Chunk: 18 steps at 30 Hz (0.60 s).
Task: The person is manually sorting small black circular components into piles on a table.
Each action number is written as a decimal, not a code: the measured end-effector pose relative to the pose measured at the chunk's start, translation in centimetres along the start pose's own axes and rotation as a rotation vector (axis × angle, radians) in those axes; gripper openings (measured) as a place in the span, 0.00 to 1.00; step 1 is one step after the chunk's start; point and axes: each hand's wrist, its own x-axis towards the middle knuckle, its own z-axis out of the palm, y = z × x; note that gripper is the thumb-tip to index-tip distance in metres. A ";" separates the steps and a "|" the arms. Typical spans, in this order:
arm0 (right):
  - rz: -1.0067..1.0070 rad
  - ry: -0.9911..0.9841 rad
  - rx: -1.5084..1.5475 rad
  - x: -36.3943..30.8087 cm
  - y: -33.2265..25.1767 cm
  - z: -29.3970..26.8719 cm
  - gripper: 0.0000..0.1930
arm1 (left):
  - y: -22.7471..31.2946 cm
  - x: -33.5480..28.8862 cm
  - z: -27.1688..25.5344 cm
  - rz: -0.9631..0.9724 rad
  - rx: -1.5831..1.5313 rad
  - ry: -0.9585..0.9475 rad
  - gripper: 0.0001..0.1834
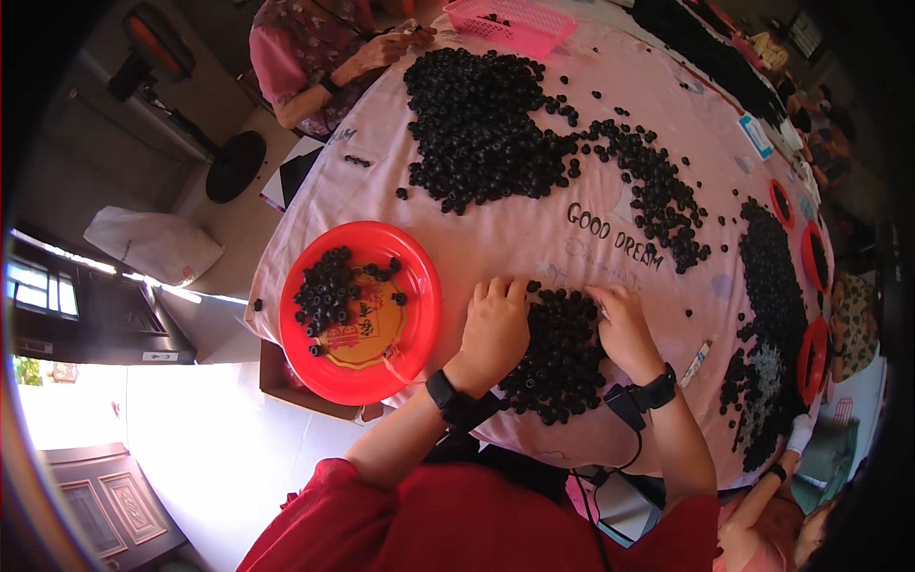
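A pile of small black ring-shaped pieces lies on the pink cloth right in front of me. My left hand rests at the pile's upper left edge, back up, its fingers reaching away over the cloth. Across the pile, my right hand touches the upper right edge with bent fingers, thumb and forefinger apart. Neither hand visibly holds a piece, though the undersides of both are hidden. Left of my left hand stands a round red plate with a heap of the same black pieces in it.
A larger black heap lies farther off, with a trail running right. A pink basket sits at the far edge, beside another person's hands. More pieces and red containers line the right side. A marker-like stick lies nearby.
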 end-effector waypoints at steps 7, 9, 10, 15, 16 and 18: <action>0.045 -0.193 0.151 -1.0 -3.8 -1.1 0.26 | 0.8 -1.3 -1.2 -0.019 -0.031 -0.127 0.17; -0.066 -0.151 0.073 -2.4 -4.9 -1.3 0.26 | 1.1 -1.7 -1.7 -0.018 -0.045 -0.129 0.17; -0.100 -0.122 0.041 -2.9 -5.5 -1.1 0.23 | 1.2 -2.0 -2.0 -0.017 -0.056 -0.134 0.17; -0.153 -0.078 -0.016 -4.8 -8.0 -0.6 0.19 | 2.0 -3.7 -3.0 0.019 -0.129 -0.124 0.18; -0.170 -0.073 -0.050 -5.0 -8.4 -0.6 0.20 | 2.0 -4.0 -3.1 0.054 -0.157 -0.100 0.18; -0.187 -0.073 -0.042 -5.2 -8.8 -0.8 0.20 | 2.3 -4.3 -3.8 0.063 -0.179 -0.123 0.18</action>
